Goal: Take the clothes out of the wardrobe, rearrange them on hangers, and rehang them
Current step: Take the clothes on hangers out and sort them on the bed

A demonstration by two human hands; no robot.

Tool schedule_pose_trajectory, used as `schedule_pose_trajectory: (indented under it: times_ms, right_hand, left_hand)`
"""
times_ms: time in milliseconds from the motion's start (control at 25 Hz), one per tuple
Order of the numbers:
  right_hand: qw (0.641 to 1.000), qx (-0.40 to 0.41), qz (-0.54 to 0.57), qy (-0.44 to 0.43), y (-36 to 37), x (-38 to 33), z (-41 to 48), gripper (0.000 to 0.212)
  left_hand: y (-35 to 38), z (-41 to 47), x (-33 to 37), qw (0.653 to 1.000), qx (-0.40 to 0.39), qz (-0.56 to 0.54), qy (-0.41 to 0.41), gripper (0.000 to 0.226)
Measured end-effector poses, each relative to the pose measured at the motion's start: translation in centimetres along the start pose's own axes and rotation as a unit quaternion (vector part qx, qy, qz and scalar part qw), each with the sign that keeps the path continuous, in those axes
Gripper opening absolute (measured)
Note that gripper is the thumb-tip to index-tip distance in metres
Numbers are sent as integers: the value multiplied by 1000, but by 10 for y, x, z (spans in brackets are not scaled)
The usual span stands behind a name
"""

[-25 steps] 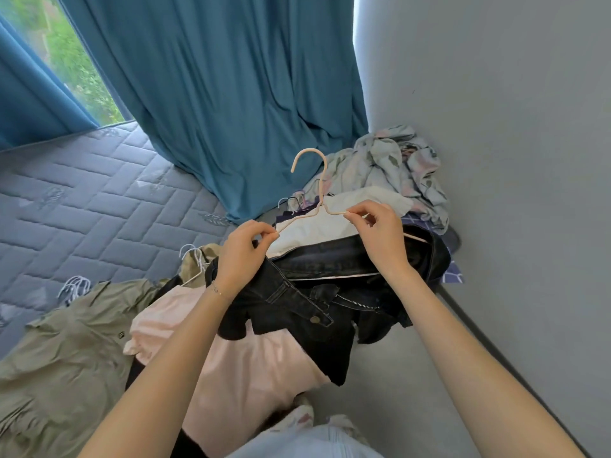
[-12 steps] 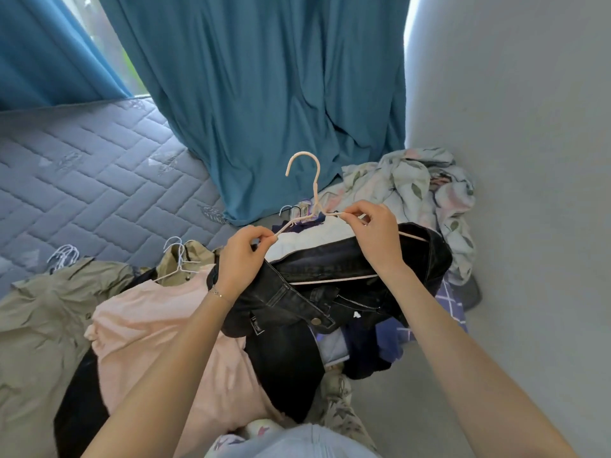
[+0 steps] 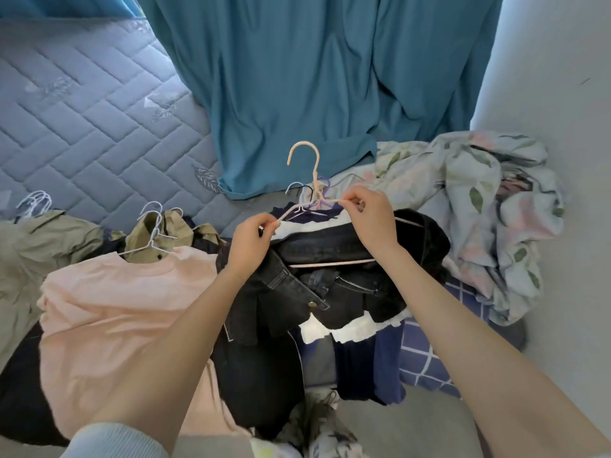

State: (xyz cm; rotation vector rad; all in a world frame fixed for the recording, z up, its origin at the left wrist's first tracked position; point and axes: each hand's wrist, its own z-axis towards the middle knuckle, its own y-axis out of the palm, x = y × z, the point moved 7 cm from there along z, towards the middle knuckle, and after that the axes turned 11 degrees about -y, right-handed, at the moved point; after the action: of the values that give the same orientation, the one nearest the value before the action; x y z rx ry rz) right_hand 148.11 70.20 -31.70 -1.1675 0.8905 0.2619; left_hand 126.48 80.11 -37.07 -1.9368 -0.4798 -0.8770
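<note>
Dead center of the view, a pale pink hanger (image 3: 315,190) carries black jeans (image 3: 330,269) draped over its bottom bar, hook pointing up toward 12 o'clock. No real containers anywhere, just heaps: the jeans sit on top of a pile with something white and navy underneath. Left hand (image 3: 249,246) is pinched shut on the hanger's left shoulder wire, right hand (image 3: 372,219) pinched on the right shoulder wire close to the neck, fingers curled tight on both. Out at 9 o'clock there's a peach tee (image 3: 115,312) on a white wire hanger (image 3: 152,233), lying over an olive jacket (image 3: 39,246). Over at 3 o'clock a floral sheet (image 3: 489,206) is bunched up against the pale wall (image 3: 555,77), with a navy checked fabric (image 3: 429,352) just below it. Everything's spread on a grey quilted mattress (image 3: 82,120), and a teal curtain (image 3: 314,77) hangs down at 12 o'clock, its hem touching the mattress.
</note>
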Motion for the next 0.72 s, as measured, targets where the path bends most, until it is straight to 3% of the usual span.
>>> schedule_pose_trajectory:
  times_ms: [160,280,400,560,720]
  right_hand:
    - [999,15,-27,-11,54,55,41,8]
    - [998,-16,-58,-20,95,95,46,10]
    - [996,-43,-79,-23,117,120,41,26]
    - [986,-79,-138,-47,131,107,22,54]
    - [989,-75,-105,-66,117,47,-7,50]
  left_hand:
    - [41,73,-42,999,30,-12,-18,12]
    - [72,101,-81,999,29,-13,-31,10]
    - [91,113,-101,999,29,-5,-25,13]
    - [83,95,-99,998,37,46,12,35]
    - [37,47,-84,993,51,94,40,38]
